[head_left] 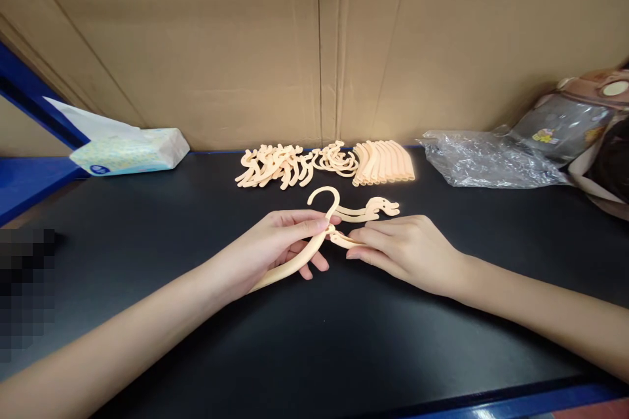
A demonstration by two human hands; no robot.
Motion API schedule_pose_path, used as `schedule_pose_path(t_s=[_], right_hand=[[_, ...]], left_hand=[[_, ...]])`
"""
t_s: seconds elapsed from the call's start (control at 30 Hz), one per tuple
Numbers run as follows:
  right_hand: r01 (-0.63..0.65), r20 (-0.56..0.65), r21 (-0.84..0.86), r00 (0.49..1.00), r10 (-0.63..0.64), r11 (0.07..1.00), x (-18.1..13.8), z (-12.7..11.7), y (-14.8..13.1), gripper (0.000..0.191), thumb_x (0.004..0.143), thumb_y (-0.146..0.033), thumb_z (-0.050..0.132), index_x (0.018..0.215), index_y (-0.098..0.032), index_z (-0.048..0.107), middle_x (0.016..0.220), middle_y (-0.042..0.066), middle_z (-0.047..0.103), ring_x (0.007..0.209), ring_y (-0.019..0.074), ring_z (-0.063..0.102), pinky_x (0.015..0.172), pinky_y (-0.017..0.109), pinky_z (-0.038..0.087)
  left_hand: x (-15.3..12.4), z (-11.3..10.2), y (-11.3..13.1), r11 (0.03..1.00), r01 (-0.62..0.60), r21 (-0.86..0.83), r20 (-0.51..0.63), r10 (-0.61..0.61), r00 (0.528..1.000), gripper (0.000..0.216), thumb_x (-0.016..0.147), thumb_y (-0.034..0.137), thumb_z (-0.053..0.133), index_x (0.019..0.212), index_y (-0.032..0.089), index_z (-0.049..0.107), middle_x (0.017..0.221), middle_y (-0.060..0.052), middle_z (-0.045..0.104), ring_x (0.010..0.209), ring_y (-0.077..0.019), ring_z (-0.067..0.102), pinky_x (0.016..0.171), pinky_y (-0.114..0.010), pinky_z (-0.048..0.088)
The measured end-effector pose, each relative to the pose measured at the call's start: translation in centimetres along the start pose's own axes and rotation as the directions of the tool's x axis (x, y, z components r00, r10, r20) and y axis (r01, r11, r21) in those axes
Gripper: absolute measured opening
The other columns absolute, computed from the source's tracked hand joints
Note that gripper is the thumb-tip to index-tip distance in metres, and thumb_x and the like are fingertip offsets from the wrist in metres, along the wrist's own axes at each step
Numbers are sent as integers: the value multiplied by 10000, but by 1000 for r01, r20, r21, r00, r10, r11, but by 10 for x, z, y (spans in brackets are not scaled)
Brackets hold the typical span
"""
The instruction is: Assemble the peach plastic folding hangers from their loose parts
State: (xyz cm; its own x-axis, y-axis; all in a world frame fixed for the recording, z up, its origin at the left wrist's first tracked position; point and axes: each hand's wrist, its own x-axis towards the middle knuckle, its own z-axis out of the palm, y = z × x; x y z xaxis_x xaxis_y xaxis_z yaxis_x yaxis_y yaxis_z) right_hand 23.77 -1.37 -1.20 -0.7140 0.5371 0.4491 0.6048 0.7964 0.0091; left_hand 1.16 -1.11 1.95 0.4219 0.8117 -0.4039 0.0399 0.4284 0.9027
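Note:
My left hand (289,236) is closed around a cream plastic hanger (295,265), its thumb pressing at the base of the hook (331,200), which curves up above the fingers. Between the thumb and fingers of my right hand (407,252) is a second cream hanger arm (344,240). The inner end of that arm meets the hook and the left arm at the middle; whether they are locked together I cannot tell. Just behind my hands, a few curved cream pieces with notched ends (381,207) lie on the black table (314,340).
At the back lie a heap of short hanger parts (270,167), a group of loose hooks (339,160) and a row of curved arms (386,163). A tissue pack (132,150) stands at left. A clear plastic bag (491,160) and a bottle (565,121) are at right, before a cardboard wall (236,46).

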Motion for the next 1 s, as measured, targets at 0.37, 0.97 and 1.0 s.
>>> schedule_pose_path(t_s=[0.37,0.97,1.0], right_hand=[[18,-23,-60,1000,-19,998,1,1,0,360,1010,-379,416,933,-190,712,727,-16,698,625,117,657,537,266,381],[29,-52,-61,998,-32,998,3,1,-2,325,1000,-344,446,806,-158,629,729,0,685,631,125,631,580,261,383],[28,-49,-62,998,-32,998,3,1,-2,329,1000,-347,445,801,-159,628,724,0,681,628,123,626,581,261,380]], left_hand=[[1,-3,1,1000,20,17,25,-20,999,166,881,277,673,998,194,756,737,-5,701,563,-92,657,449,-127,535],[1,-5,-1,999,8,54,62,-11,998,200,828,264,734,1015,195,754,864,-48,765,784,-138,713,672,-179,582],[1,-5,-1,998,0,62,63,-4,998,203,826,265,738,1016,196,753,865,-45,764,785,-137,713,673,-177,581]])
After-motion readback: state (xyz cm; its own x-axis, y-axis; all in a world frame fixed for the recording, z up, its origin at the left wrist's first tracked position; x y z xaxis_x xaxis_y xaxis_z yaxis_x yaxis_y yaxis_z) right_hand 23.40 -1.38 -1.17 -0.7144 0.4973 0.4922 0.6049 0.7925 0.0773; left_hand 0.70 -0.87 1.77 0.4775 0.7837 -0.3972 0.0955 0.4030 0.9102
